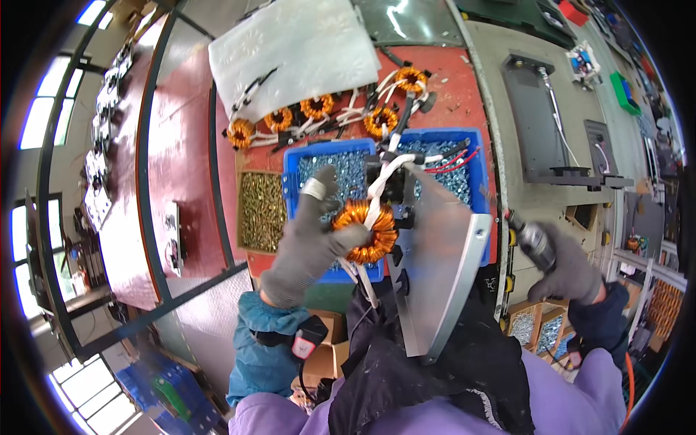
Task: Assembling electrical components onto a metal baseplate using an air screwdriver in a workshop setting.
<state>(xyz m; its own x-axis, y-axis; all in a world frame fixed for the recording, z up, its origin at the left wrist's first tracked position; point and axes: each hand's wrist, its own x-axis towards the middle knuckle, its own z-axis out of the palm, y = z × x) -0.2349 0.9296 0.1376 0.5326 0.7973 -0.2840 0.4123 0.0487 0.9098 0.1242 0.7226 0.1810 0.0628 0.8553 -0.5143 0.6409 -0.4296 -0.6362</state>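
Observation:
My left hand (304,239), in a grey glove with white tape on one finger, has its thumb against an orange copper-wound toroidal coil (383,239) and grips it. White-sleeved leads (378,192) rise from the coil toward a black block (392,181). Beside the coil, a silvery sheet-metal plate (442,268) with a bent edge stands upright over my lap. Off to the right, my gloved right hand (569,264) is closed around a power screwdriver (535,245), its tip pointing up and left, apart from the plate.
Blue bins of small silvery screws (333,170) and a box of brass-coloured screws (262,210) rest on the red table (453,80). More toroidal coils (317,107) lie behind them near a white foam sheet (290,54). A grey metal panel (535,116) is at right.

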